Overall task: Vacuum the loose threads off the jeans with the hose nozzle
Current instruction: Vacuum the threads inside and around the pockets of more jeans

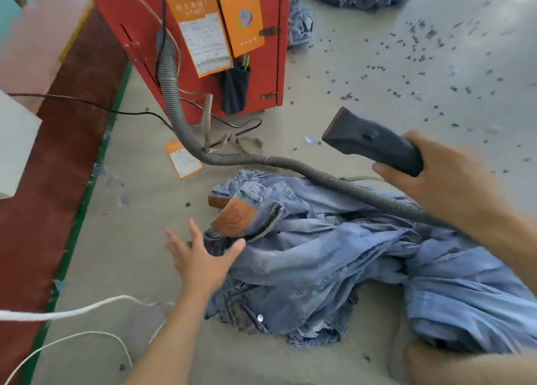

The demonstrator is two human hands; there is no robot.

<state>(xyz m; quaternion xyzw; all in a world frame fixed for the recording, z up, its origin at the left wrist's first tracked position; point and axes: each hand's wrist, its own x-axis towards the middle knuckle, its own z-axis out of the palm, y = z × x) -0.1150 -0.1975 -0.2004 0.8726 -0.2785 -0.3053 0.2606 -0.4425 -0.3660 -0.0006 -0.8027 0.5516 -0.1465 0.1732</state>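
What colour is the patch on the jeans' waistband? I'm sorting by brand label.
Reddish-brown, leather-like patch on light blue jeans; seen in the head view.

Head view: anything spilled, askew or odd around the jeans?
Yes. Dark thread clumps litter the floor beyond the nozzle, an orange tag lies fallen by the red cabinet, and the jeans lie crumpled.

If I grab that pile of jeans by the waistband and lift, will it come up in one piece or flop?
The jeans will probably flop: they lie crumpled in soft folds. They look like several layers, so likely heavy. The hose lies across them and may drag or slide off.
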